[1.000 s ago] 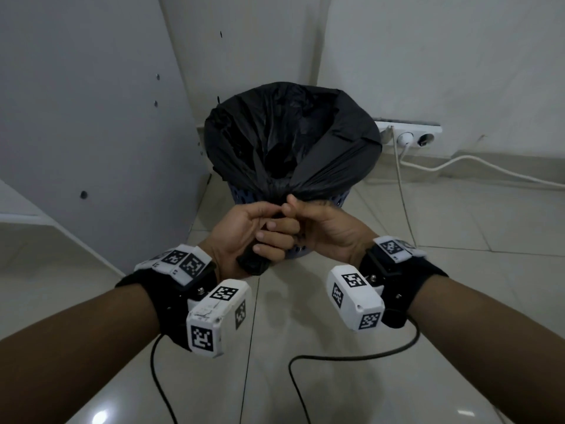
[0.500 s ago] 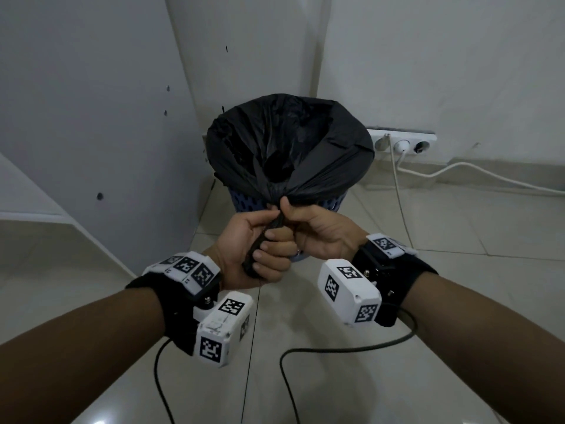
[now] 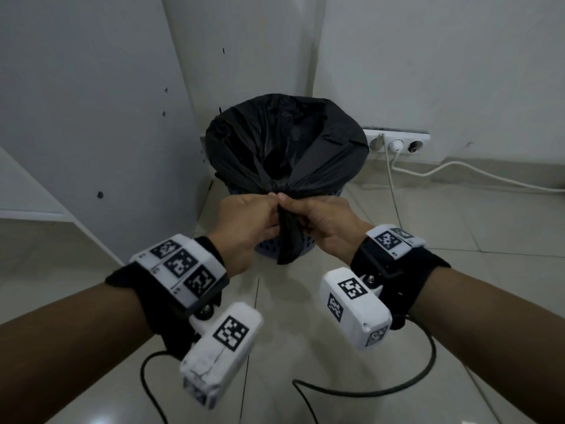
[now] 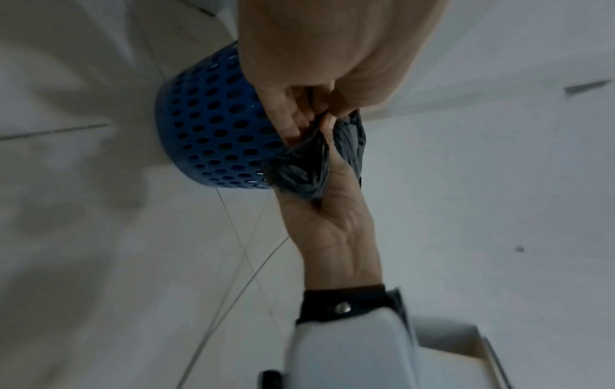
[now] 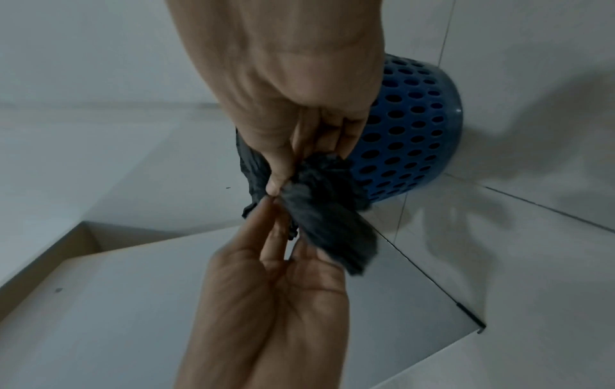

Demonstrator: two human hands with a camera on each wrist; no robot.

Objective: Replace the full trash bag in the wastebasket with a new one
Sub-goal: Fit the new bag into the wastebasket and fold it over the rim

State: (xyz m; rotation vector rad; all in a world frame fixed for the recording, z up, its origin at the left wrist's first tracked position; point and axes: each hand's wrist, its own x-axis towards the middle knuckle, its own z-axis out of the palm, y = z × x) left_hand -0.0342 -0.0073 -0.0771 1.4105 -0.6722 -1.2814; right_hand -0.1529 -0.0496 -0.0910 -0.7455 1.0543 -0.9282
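Both hands, left hand and right hand, pinch gathered neck of black plastic trash bag, likely cinching it for removal from blue perforated wastebasket.

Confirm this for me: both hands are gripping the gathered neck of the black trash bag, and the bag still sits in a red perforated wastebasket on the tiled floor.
One detail is wrong: the wastebasket is blue, not red, as the left wrist view shows. The rest holds: both the left hand and right hand grip the gathered neck of the black trash bag, which still sits in the perforated wastebasket on the tiled floor.
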